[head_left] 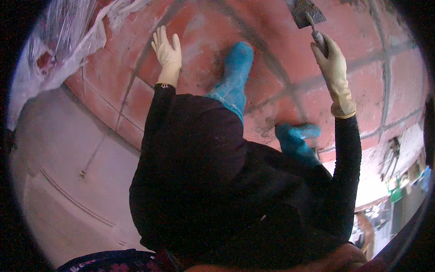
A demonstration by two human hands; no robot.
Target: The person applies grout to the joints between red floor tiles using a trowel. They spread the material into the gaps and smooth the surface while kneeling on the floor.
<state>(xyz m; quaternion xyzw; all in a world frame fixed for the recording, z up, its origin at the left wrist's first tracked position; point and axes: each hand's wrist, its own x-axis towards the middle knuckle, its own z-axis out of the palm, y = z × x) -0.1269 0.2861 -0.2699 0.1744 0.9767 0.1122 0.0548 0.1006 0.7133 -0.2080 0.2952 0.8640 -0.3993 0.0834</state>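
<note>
Both hands wear cream rubber gloves with black sleeves behind them. My right hand [333, 63] is closed around the handle of a trowel [304, 12], whose grey, smeared blade points away from me at the top of the view. My left hand [167, 53] is held out with its fingers apart and nothing in it, over the red tiled floor [190, 34]. Dark grey, wet-looking material fills the joints between the tiles and smears over some of them. Between the hands, a blue boot [238, 63] stands on the tiles.
A second blue boot [297, 140] is nearer me, toward the right. Crumpled clear plastic sheeting [68, 50] covers the far left. A pale grey wall [68, 149] rises along the left side. At the right edge, tools and a green object [396, 195] stand beyond the tiles.
</note>
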